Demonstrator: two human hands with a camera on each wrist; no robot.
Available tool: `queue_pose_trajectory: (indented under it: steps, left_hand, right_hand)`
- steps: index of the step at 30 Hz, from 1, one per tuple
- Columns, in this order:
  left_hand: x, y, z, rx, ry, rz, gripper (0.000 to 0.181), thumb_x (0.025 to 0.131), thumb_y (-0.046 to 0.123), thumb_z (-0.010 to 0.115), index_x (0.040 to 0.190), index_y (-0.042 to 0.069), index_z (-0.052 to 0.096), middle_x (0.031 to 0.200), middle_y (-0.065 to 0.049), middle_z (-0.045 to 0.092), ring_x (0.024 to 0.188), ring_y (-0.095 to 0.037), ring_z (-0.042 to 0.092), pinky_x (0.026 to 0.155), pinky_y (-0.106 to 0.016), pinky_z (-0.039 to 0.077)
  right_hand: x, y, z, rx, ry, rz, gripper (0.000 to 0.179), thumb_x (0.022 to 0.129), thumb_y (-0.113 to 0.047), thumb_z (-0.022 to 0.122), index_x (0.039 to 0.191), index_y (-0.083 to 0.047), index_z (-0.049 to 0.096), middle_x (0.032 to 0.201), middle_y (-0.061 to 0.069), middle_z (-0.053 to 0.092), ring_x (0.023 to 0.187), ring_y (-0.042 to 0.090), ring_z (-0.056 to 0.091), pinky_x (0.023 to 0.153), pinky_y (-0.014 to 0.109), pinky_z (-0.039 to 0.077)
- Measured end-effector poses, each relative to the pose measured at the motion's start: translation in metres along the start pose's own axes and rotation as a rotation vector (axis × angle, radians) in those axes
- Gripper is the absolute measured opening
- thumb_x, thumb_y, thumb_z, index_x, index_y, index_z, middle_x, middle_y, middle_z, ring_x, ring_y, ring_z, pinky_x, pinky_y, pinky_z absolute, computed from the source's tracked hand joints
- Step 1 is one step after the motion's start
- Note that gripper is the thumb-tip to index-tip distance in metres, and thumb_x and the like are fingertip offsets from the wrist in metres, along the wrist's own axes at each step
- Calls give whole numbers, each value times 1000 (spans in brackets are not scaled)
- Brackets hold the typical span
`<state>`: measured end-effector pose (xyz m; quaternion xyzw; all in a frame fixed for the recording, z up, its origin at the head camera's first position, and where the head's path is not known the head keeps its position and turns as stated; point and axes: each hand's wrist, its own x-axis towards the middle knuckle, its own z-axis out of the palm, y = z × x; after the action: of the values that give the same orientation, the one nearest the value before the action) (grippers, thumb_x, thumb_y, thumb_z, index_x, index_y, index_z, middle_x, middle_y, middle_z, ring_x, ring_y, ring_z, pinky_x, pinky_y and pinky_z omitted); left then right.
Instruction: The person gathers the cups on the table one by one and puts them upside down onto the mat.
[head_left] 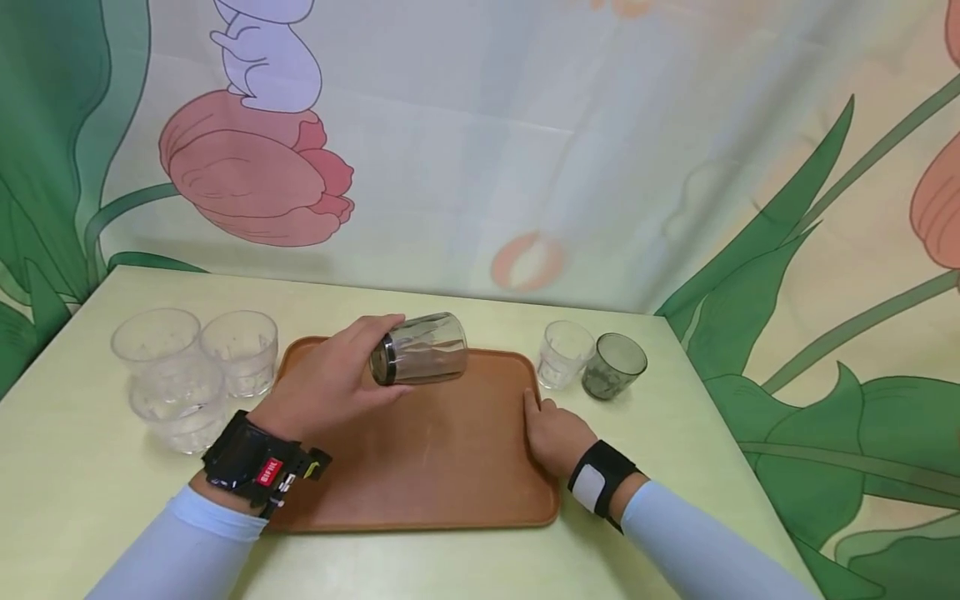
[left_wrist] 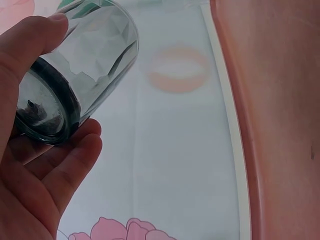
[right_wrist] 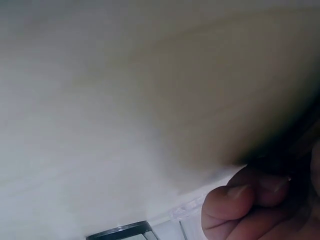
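Observation:
My left hand (head_left: 330, 382) holds a smoky grey drinking glass (head_left: 429, 350) by its thick base. The glass lies tipped on its side above the back of a brown tray (head_left: 442, 467), its mouth facing right. In the left wrist view, the thumb is over the glass (left_wrist: 95, 55) and the other fingers are beneath its base. At the tray's right edge, my right hand (head_left: 558, 435) grips the rim. Curled fingers (right_wrist: 227, 202) show low in the right wrist view, where the tray's underside is dark and blurred.
Several clear glasses, one of them (head_left: 242, 354) by the tray's back left corner, stand on the left of the pale table (head_left: 67, 442). Beyond the right edge are a clear glass (head_left: 561, 358) and a dark grey glass (head_left: 611, 371). A printed curtain (head_left: 450, 167) hangs behind.

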<state>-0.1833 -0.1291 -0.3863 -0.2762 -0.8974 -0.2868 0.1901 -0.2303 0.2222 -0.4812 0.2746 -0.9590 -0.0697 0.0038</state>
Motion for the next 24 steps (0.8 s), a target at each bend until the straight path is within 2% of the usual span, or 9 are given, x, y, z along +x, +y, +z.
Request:
queue_pose_trajectory:
  steps: [4,10,16,24]
  left_hand:
    - [1,-2,-5,10,-41,-43,85,80,37,85,147,8,41,127,-9,59,111,-21,60,92,-40,58]
    - [2,-6,-10,15,-71,-79,84,80,36,84,148,10,41,127,-8,59,110,-22,61,89,-44,58]
    - [2,-8,-11,-2,-85,-138,84,80,35,84,148,11,42,127,-7,58,110,-22,60,90,-44,58]
    - [2,-15,-19,40,-57,-119,85,76,32,87,146,8,45,124,-10,60,109,-24,61,90,-45,57]
  right_hand:
    - [-2,-1,-3,4,-11,4,51,102,-9,45,148,10,37,91,22,58,58,26,55,53,41,51]
    - [-4,-4,-10,22,-12,0,51,101,-8,45,148,11,37,93,23,58,58,27,56,54,43,52]
    - [0,-2,-2,15,-22,34,52,102,-10,44,149,8,36,94,23,59,61,29,58,55,45,53]
    - [0,1,3,-2,-7,29,51,102,-11,44,149,8,37,93,22,60,62,29,59,54,45,54]
